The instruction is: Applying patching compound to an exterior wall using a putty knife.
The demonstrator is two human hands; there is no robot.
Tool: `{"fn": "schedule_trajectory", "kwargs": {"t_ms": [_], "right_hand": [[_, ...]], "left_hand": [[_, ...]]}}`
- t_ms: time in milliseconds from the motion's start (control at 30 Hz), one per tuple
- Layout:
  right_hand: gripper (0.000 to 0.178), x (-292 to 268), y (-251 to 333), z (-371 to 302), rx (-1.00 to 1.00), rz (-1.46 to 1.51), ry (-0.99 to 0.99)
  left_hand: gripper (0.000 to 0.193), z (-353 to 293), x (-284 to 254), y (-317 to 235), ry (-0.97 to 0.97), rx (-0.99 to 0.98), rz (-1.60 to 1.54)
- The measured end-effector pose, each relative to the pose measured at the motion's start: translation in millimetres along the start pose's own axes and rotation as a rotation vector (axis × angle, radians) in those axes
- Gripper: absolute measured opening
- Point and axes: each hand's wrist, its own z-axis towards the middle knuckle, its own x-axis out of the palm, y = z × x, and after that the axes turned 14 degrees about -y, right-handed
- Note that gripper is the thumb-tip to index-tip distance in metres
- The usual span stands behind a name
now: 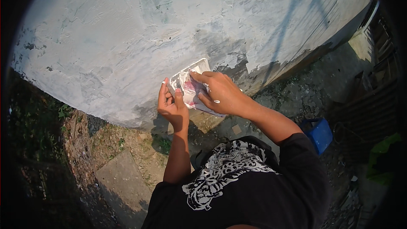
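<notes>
A shallow white rectangular tray (203, 64), smeared with thick white paste, is held in front of the wall. My left hand (173, 107) supports it from the left, with the thumb over the near side and the fingers at its edge. Over the tray, my right hand (222, 92) is closed on a flat, pinkish-red piece (191, 87) coated in white paste. Whether that piece is a scraper or a folded sheet I cannot tell. White smears mark the fingers of both hands. Part of the tray lies hidden under the right hand.
A rough whitewashed wall (106, 46) with bare grey patches rises just ahead. On the right stands a blue plastic jug (320, 135), with a green thing (379, 157) farther right. A concrete slab (123, 178) lies at lower left, near dark plants (38, 140).
</notes>
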Motion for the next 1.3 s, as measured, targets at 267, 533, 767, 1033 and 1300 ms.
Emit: {"fn": "schedule_trajectory", "kwargs": {"t_ms": [267,533,767,1033,1300], "right_hand": [[0.056,2,-45,-24,0.324,0.298,0.005],[0.058,-18,-58,-35,0.425,0.256,-0.262],[0.051,-12,-50,-39,0.295,-0.031,-0.445],[0.046,4,-43,-39,0.224,-0.007,-0.513],[0.046,10,-35,-38,0.252,-0.019,-0.455]], "left_hand": [[0.044,13,-6,-6,-0.013,0.070,-0.075],[0.047,12,-22,6,0.063,0.235,-0.039],[0.047,4,-23,2,0.118,0.236,-0.016],[0.051,-3,-25,6,0.064,0.216,-0.196],[0.056,-5,-35,-3,0.060,0.243,-0.211]]}}
